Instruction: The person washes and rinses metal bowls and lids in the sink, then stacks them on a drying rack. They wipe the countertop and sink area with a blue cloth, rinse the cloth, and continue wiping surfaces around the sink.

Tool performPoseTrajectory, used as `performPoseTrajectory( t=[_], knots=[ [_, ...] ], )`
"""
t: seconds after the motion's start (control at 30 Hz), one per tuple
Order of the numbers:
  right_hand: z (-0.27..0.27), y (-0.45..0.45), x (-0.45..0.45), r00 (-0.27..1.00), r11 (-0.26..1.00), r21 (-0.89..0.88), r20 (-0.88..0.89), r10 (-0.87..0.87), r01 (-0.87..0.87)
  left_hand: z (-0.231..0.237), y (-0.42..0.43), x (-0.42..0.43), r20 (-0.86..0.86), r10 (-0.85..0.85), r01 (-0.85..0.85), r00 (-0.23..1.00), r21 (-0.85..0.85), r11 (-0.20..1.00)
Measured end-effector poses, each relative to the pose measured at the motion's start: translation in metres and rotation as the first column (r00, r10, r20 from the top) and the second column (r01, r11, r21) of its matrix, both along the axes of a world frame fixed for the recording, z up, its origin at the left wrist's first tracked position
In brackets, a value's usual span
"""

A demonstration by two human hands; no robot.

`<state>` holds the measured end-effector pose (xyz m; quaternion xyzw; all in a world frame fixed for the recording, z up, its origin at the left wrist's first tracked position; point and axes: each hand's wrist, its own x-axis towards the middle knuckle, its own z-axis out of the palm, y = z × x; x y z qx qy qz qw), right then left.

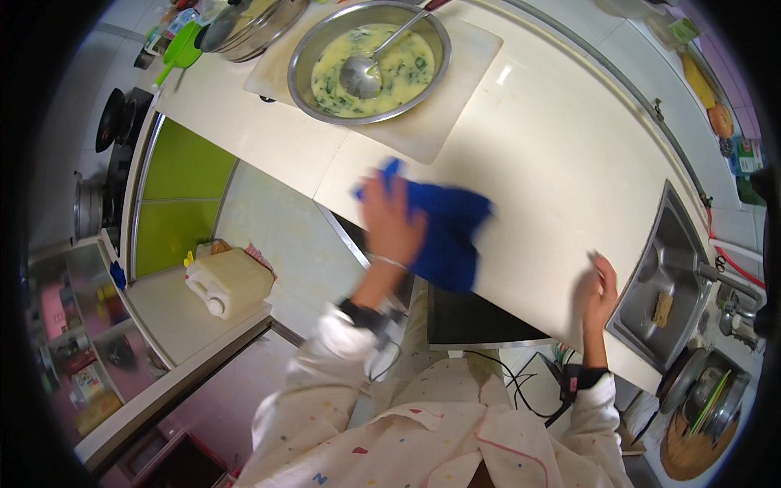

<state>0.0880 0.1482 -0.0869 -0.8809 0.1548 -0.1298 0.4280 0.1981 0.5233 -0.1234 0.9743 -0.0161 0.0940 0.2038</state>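
Observation:
My left hand (pixel 392 219) is spread over a blue cloth (pixel 451 229) on the cream countertop (pixel 537 183), near its front edge; hand and cloth are blurred. Part of the cloth lies to the right of the hand, and a corner sticks out beyond the fingers. Over the countertop's right part, just left of the sink, is my right hand (pixel 600 291), holding nothing, its fingers partly bent and apart. Beyond the cloth, a steel bowl (pixel 294 73) of yellowish soup with green leaves rests on a pale cutting board (pixel 451 116). A metal ladle (pixel 361 76) sits in the soup.
A steel sink (pixel 656 274) with a sponge (pixel 662 310) is at the right. A lidded steel pan (pixel 262 33) and a green strainer or ladle (pixel 183 46) stand at the back left. A plastic jug (pixel 235 283) is on a lower surface at the left. Cables (pixel 518 381) hang below the counter.

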Motion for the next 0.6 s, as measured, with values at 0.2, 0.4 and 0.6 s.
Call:
performPoseTrajectory(
  t=[0.2, 0.4, 0.6],
  knots=[
    [-0.016, -0.041, -0.058, 0.988, 0.939, -0.344, -0.152, -0.026, -0.028, -0.035, 0.192, 0.137, 0.117, 0.312, -0.322, 0.943, 0.075, 0.944],
    [-0.033, -0.033, -0.066, 0.987, 0.904, -0.415, -0.156, 0.04, -0.102, -0.03, 0.083, 0.094, 0.055, 0.133, -0.139, 0.99, 0.126, 0.982],
    [0.005, -0.005, -0.049, 0.935, 0.817, -0.498, -0.331, 0.131, -0.291, 0.012, -0.07, 0.01, -0.124, -0.628, 0.611, 0.769, -0.147, 0.778]
  ],
)
